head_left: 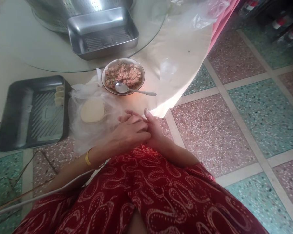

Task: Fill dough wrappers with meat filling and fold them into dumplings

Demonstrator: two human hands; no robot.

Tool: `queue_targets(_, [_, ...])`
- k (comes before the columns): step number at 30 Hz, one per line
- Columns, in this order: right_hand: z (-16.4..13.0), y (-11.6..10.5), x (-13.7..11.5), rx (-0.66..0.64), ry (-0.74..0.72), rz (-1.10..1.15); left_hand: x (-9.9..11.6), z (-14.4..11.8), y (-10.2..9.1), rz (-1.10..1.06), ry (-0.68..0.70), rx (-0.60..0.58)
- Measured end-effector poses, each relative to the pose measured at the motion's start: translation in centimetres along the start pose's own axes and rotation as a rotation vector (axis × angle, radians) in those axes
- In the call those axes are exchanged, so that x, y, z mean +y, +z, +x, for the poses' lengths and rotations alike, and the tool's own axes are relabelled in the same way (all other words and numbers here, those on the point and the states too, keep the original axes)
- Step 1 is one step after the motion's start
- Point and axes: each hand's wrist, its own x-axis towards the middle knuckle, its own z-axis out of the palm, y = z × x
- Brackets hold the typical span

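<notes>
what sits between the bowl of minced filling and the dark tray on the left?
In the head view, a stack of round pale dough wrappers on crumpled clear plastic lies between the metal bowl of minced filling and the dark rectangular metal tray.

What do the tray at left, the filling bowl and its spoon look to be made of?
Tray: likely stainless steel, dull brushed sheen, pressed ridges in its floor. Bowl: metal too, thin bright rim. Spoon: polished metal, mirror glare on its bowl.

Speckled pink-and-green terrazzo floor (246,130) – pale cloth-covered table (180,58), glass turntable (39,55).
</notes>
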Motion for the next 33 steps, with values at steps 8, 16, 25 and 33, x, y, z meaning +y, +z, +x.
queue_targets(8, [-1.0,0.3,-1.3,0.056,-0.01,-0.034,0.9,-1.1,-1.6,0.091,-0.153,0.27])
queue_targets(16, [-0.5,-0.1,-0.4,0.06,-0.009,0.017,0.7,-1.9,-0.8,0.211,-0.111,0.362])
queue_targets(25, [-0.6,0.9,-0.5,0.206,-0.183,-0.039,1.4,-2.0,-1.2,0.276,-0.187,0.491])
queue_targets(33, [-0.1,1.2,0.3,0.246,-0.354,-0.128,1.2,-2.5,-0.5,0.154,-0.292,0.497])
